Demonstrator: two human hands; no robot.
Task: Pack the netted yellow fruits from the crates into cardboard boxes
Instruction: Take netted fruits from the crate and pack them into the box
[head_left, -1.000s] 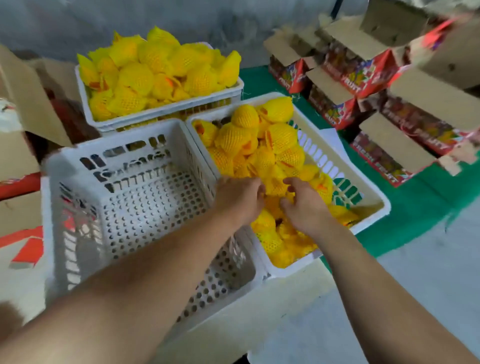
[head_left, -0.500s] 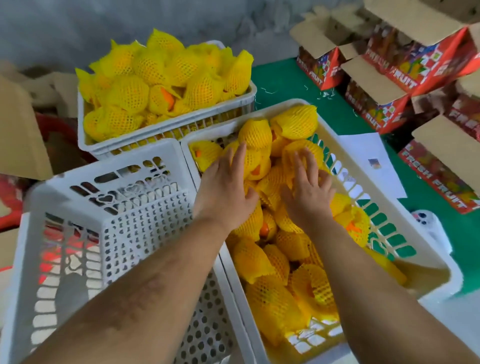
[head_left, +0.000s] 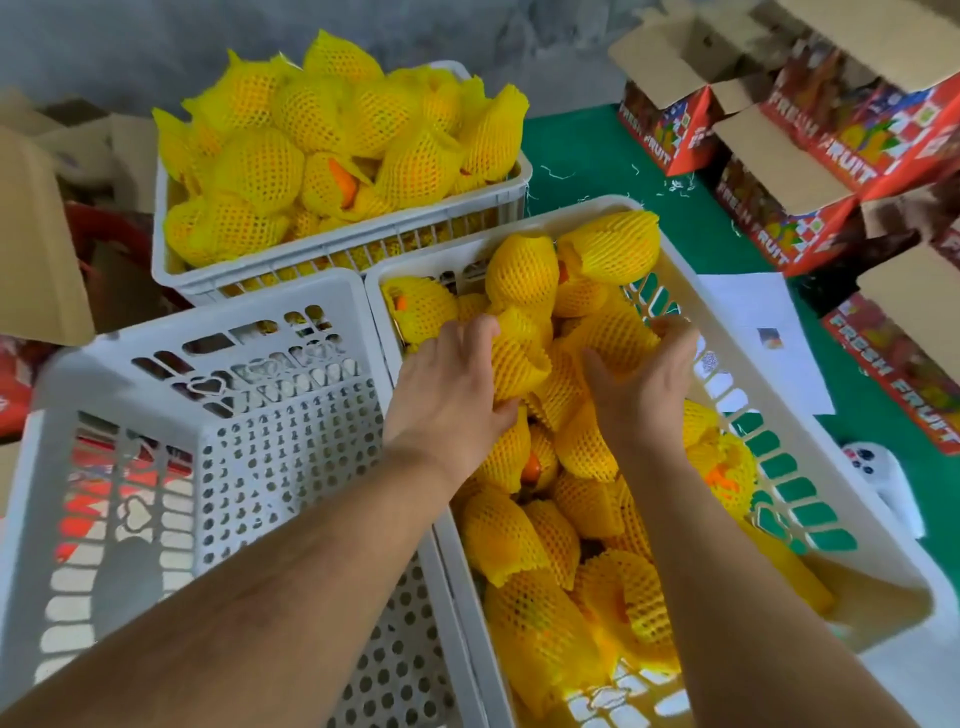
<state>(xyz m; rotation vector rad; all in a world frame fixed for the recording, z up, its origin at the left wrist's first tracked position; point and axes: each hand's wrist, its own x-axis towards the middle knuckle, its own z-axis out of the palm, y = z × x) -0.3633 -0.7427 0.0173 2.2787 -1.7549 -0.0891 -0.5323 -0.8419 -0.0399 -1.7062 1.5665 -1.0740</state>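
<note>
A white crate (head_left: 810, 431) in front of me is half full of yellow netted fruits. My left hand (head_left: 451, 395) grips one netted fruit (head_left: 519, 353) near the crate's middle. Just to its right, my right hand (head_left: 641, 384) curls round another netted fruit (head_left: 610, 338). Both hands are inside this crate. A second white crate (head_left: 332, 254) behind it is heaped with netted fruits (head_left: 332, 135). Open red cardboard boxes (head_left: 810, 156) marked FRESH FRUIT stand at the right on a green mat.
An empty white crate (head_left: 171, 452) lies at my left, close against the fruit crate. A sheet of white paper (head_left: 769, 338) and a white object (head_left: 878, 478) lie on the green mat (head_left: 582, 150) right of the crate. Loose cardboard (head_left: 36, 244) is piled at the far left.
The view moved closer over the fruit crate. Both hands went from lying flat on the fruits to curling round one fruit each.
</note>
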